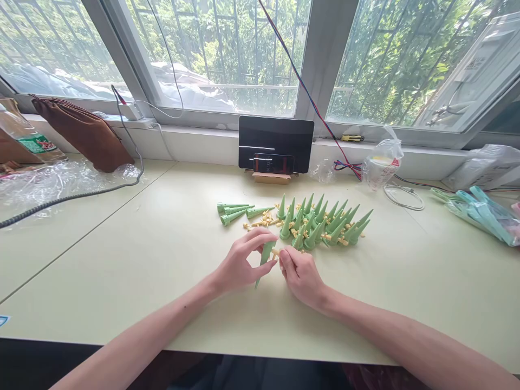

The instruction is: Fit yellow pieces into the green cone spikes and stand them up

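Observation:
My left hand pinches a green plastic cone spike near its wide end, tip pointing down toward me. My right hand is closed beside it, fingertips pinching a small yellow part against the spike's top. Just beyond my hands stands a cluster of green cone spikes with yellow parts fitted. To its left lie a few bare green spikes on their sides, with loose small yellow parts scattered between them.
A pale green table runs under a window. A dark tablet with a phone on a stand leans at the sill. A brown pouch and black cable lie left; a plastic bag and teal packets lie right.

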The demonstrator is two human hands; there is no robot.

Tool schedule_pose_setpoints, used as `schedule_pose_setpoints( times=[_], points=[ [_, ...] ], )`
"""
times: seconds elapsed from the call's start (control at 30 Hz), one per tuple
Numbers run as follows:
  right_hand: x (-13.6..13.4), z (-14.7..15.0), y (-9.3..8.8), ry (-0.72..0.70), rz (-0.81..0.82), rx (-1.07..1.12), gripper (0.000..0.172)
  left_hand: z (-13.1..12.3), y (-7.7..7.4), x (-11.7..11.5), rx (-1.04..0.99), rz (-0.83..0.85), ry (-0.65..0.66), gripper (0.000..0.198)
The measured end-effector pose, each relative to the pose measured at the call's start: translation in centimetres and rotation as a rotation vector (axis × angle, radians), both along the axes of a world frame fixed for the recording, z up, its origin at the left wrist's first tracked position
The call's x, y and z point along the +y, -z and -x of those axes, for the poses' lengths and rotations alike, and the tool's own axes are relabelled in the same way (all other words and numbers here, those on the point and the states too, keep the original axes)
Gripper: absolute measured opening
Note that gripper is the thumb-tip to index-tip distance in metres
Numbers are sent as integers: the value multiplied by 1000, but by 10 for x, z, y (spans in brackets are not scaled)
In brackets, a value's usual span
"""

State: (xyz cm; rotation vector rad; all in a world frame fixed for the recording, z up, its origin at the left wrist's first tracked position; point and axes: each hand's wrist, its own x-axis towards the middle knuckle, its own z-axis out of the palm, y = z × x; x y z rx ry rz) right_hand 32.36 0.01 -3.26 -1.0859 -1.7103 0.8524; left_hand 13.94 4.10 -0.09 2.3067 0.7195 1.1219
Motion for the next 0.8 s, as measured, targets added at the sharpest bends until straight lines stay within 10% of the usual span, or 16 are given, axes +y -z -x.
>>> schedule_pose_setpoints(
  times=[0.43, 0.8],
  points=[
    [-1, 1, -3, 4, 9, 69, 13, 0, 2, 2, 3, 45, -40, 39],
    [0, 0, -3, -4, -25, -8, 25, 0, 2, 0, 24, 27, -6, 38]
  ],
)
